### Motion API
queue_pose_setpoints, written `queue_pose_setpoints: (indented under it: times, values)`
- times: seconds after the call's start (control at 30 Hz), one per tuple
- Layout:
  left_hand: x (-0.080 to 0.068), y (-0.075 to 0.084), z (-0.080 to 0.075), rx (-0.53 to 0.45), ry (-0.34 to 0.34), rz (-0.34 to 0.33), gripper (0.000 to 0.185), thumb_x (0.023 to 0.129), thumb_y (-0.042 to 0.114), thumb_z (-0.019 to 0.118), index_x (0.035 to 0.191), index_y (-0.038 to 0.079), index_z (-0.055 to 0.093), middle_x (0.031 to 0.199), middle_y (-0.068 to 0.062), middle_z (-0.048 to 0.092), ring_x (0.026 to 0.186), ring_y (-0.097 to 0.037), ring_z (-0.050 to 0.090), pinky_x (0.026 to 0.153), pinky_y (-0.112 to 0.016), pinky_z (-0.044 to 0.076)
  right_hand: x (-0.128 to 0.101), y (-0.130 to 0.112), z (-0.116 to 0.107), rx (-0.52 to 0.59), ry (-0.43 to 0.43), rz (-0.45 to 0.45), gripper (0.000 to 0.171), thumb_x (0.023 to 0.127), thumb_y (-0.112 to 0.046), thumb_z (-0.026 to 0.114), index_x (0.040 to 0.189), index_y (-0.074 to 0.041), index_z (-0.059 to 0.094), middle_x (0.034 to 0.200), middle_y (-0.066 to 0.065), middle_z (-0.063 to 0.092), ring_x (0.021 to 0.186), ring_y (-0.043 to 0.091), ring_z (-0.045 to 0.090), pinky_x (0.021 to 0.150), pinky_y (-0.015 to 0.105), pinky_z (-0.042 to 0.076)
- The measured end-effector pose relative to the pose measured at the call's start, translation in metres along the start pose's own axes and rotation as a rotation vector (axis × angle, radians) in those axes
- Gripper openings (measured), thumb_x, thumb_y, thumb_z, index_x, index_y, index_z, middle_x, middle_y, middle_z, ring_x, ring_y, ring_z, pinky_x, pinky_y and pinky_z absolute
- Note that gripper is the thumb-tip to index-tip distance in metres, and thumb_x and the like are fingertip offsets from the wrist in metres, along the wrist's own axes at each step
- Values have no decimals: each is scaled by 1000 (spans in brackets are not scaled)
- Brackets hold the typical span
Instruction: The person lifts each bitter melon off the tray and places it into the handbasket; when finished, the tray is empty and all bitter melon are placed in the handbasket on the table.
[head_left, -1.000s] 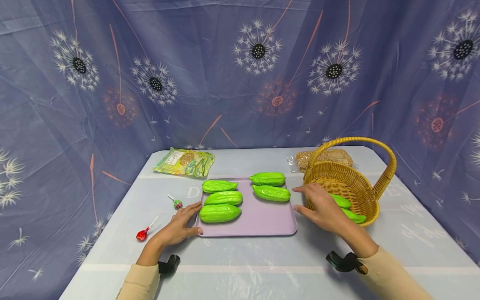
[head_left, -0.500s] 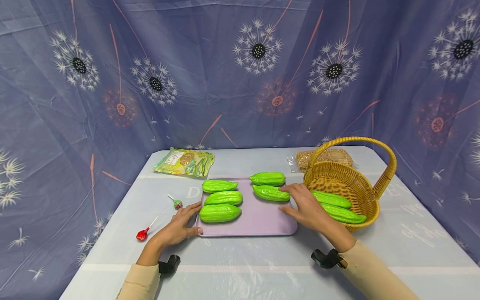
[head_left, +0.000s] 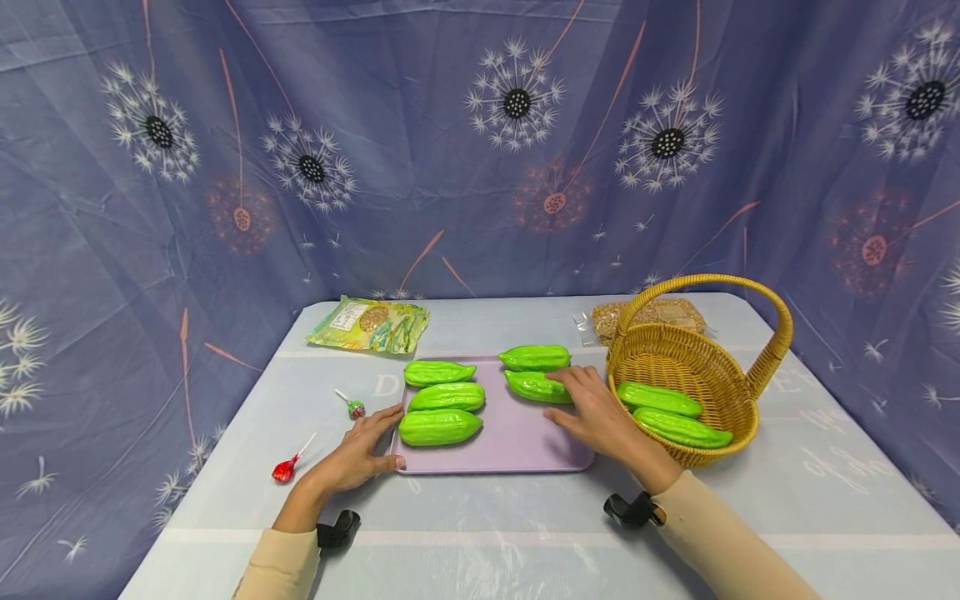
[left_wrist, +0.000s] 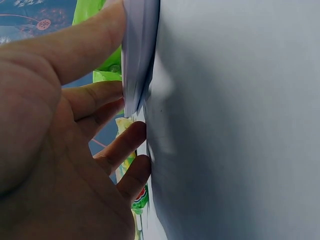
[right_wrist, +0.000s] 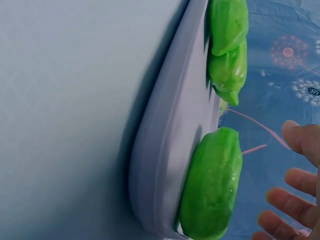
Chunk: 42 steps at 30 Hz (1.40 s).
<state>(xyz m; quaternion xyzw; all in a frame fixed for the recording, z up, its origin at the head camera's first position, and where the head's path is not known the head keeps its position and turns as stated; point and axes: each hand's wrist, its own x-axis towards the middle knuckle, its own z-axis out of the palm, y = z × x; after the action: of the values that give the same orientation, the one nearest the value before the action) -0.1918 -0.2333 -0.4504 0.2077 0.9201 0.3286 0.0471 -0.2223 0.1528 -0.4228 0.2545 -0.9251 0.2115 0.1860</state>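
Pale cloth-covered table (head_left: pixel 465 546): near the right hand (head_left: pixel 600 421), fingers spread, one glossy green gourd (head_left: pixel 532 386) looks light, stiff, slippery; grip mid-body. Left hand (head_left: pixel 356 454), fingers spread, touches lilac rectangular tray (head_left: pixel 517 442).

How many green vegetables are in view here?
7: three vegetables on the left of the tray, two vegetables on its right, one partly behind the right hand, and two more in the wicker basket, which may hide others.

left hand (head_left: pixel 358 454): at left edge of tray (head_left: pixel 517 446); right hand (head_left: pixel 602 417): over nearer right-side gourd (head_left: pixel 532 386); basket (head_left: pixel 663 346): two gourds (head_left: pixel 678 427) inside
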Motion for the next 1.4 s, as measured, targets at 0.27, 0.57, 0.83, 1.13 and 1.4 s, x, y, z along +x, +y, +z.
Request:
queue_pose_setpoints:
  times: [0.27, 0.57, 0.83, 1.13, 1.4]
  values:
    - [0, 0, -1, -10, -4, -11, 74, 82, 28, 72, 142, 2, 39, 153, -13, 31, 135, -41, 26, 104, -66, 18, 8, 6, 10, 1, 29, 30, 55, 79, -30, 75, 125, -8, 56, 117, 13, 58, 104, 31, 49, 87, 45, 43]
    - [0, 0, 0, -7, -6, -12, 74, 82, 28, 72, 143, 2, 39, 153, -13, 31, 136, -41, 25, 104, -66, 18, 14, 10, 20, -9, 7, 53, 56, 78, -30, 76, 124, -6, 56, 117, 15, 57, 106, 34, 48, 90, 47, 40]
    - [0, 0, 0, -9, -5, -14, 74, 82, 29, 72, 143, 3, 39, 153, -13, 31, 136, -41, 25, 104, -66, 19, 16, 13, 25, -40, -46, 102, 56, 79, -31, 75, 126, -7, 55, 119, 16, 57, 106, 33, 49, 90, 46, 39]
    - [0, 0, -1, -11, -6, -12, 74, 82, 29, 72, 143, 2, 39, 153, -13, 31, 136, -40, 25, 105, -65, 18, 20, 15, 30, -51, -56, 115, 56, 79, -31, 75, 125, -6, 56, 117, 16, 57, 103, 33, 48, 88, 46, 40]
    - [0, 0, -1, -13, -9, -19, 75, 82, 30, 72, 143, 2, 38, 153, -13, 31, 136, -40, 26, 105, -65, 18, 20, 18, 35, -47, -85, 143, 56, 79, -30, 75, 126, -7, 55, 118, 14, 58, 102, 31, 50, 86, 46, 41]
